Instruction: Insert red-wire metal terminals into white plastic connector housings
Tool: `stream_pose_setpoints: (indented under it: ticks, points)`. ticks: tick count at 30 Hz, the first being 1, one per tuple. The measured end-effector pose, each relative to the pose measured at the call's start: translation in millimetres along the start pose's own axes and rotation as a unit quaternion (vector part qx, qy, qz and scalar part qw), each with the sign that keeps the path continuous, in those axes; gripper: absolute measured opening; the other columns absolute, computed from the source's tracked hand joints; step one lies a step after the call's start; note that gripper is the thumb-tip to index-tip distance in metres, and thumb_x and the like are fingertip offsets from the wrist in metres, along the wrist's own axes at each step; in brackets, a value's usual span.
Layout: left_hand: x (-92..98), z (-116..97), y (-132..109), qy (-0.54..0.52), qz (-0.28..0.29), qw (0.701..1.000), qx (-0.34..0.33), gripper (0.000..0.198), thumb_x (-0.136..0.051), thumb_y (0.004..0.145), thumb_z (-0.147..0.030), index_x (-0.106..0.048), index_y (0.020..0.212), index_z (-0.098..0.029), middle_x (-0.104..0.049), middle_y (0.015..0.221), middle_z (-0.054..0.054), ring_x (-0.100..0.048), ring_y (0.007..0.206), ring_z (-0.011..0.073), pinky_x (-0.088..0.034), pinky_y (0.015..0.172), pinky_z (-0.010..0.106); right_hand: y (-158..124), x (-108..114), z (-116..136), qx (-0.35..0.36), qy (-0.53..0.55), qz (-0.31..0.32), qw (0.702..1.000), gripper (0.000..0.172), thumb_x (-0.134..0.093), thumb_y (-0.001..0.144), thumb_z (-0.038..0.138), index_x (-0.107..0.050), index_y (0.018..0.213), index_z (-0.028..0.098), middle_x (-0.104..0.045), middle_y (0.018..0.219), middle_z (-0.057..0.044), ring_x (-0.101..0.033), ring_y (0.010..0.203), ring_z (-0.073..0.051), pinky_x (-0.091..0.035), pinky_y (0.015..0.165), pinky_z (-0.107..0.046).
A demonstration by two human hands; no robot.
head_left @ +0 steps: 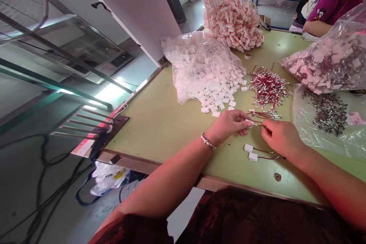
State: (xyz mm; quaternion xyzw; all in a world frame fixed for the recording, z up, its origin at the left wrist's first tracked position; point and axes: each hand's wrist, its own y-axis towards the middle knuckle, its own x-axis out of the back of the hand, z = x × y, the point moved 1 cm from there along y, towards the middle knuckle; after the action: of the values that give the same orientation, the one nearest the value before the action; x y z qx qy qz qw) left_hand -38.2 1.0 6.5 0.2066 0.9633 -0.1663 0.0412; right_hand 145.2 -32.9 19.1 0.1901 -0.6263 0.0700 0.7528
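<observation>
**A:** Wire, position?
**B:** Red wire [259, 124] is held between your hands, above the green table [160, 122] near its near edge. Long axis runs left-right, left tip pointing into the white housing [249, 122].
**A:** Fingers?
**B:** Your left hand [228, 126] nips the housing between thumb and forefinger. Your right hand [281, 137] pinches the wire's right end.
**A:** Progress?
**B:** Early, I judge. Two wired housings [251, 152] lie just near of your right hand. Farther off, the loose wire pile [268, 87] and housing heap [214, 84] are large.
</observation>
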Motion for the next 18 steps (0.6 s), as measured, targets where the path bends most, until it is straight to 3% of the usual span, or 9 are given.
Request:
stream_pose_setpoints:
  ticks: [10,15,18]
  points:
    - [-4.0,13,3,0.005,0.155,0.987,0.039,0.035,-0.081,0.064,-0.037,-0.059,0.075,-0.011,-0.065,0.059,0.0,-0.06,0.048,0.0079,-0.046,0.046,0.019,-12,-5,-6,0.099,0.125,0.088,0.983,0.029,-0.039,0.09,0.024,-0.061,0.074,0.018,-0.055,0.053,0.001,-0.041,0.047,-0.011,-0.024,0.052,-0.026]
    - [-4.7,14,1,-0.06,0.157,0.985,0.024,0.045,-0.081,0.06,-0.046,-0.057,0.077,-0.012,-0.066,0.061,0.001,-0.058,0.047,0.0072,-0.043,0.044,0.018,-9,-2,-8,0.105,0.164,0.084,0.977,0.028,-0.04,0.091,0.024,-0.061,0.074,0.019,-0.056,0.057,0.001,-0.044,0.051,-0.011,-0.026,0.053,-0.026]
    - [-6.3,11,-1,-0.022,0.146,0.989,0.01,0.041,-0.079,0.064,-0.044,-0.055,0.077,-0.013,-0.064,0.062,0.0,-0.057,0.048,0.008,-0.043,0.046,0.02,-9,-6,-7,0.12,0.148,0.081,0.978,0.028,-0.039,0.091,0.024,-0.061,0.075,0.018,-0.056,0.056,0.001,-0.044,0.05,-0.011,-0.026,0.053,-0.026]
